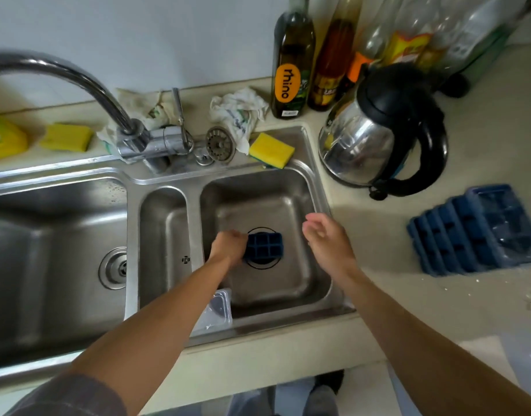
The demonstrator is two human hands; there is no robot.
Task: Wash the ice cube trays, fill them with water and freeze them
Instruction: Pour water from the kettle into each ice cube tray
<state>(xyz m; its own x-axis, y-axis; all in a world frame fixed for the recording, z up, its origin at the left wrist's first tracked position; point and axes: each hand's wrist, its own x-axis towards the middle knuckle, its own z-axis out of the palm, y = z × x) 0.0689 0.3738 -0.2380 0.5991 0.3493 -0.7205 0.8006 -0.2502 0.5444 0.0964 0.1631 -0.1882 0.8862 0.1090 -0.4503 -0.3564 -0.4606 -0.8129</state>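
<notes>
Over the round drain of the brushed stainless-steel sink (258, 193), in its right basin, the left hand (228, 247) grips one end of a small dark blue plastic ice cube tray (265, 247) with a grid of square cells, fingers curled round its edge. The right hand (327, 238) hovers just beside it, holding nothing, fingers loose and slightly spread. On the pale tabletop (393, 295) to the right, more blue ice cube trays (480, 232) lie overlapping in a slanted stack near a shiny steel kettle (363, 139) with a black handle.
</notes>
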